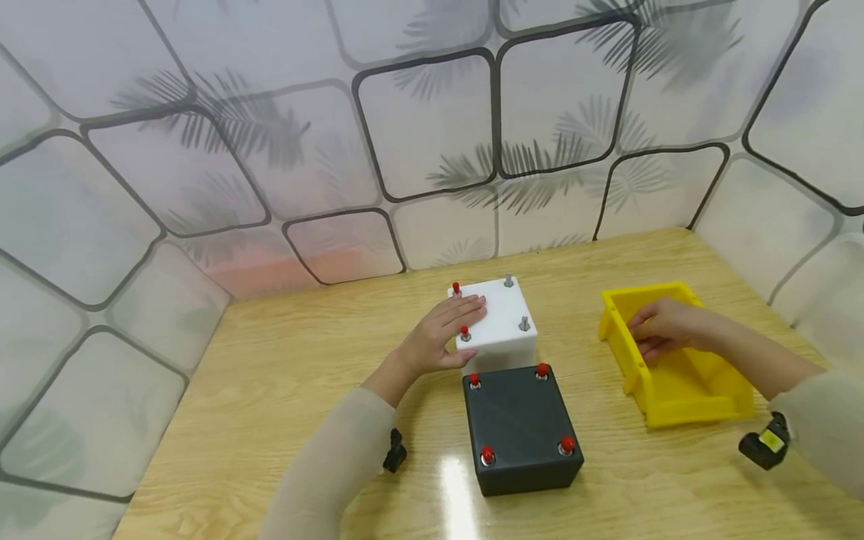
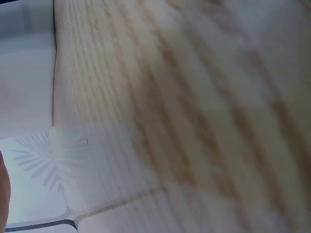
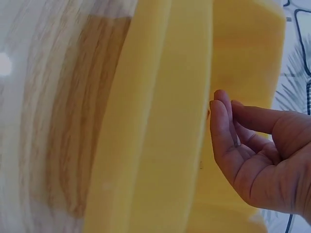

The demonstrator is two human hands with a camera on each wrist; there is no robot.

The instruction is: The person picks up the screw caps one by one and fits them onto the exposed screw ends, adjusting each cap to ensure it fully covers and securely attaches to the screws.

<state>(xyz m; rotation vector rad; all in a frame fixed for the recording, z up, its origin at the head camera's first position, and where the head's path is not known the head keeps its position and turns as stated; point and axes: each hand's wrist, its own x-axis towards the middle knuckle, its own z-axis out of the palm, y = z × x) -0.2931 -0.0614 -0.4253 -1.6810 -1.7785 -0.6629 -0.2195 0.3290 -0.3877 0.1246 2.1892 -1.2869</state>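
My left hand (image 1: 442, 334) rests on the white box (image 1: 502, 311), its fingers fairly straight across the top and its thumb along the front edge. Red caps (image 1: 464, 331) cover the two left bolts of this box. Its two right bolts (image 1: 524, 323) show bare metal. My right hand (image 1: 671, 328) reaches inside the yellow bin (image 1: 702, 411) with its fingers bent and drawn together. In the right wrist view, a tiny reddish spot (image 3: 208, 114) shows by the fingertips; whether they pinch anything is unclear. The left wrist view mostly shows wooden tabletop.
A black box (image 1: 520, 420) with red caps on its corner bolts stands on the wooden table (image 1: 283, 390), just in front of the white box. Patterned fabric walls (image 1: 432, 120) enclose the table at the back and sides.
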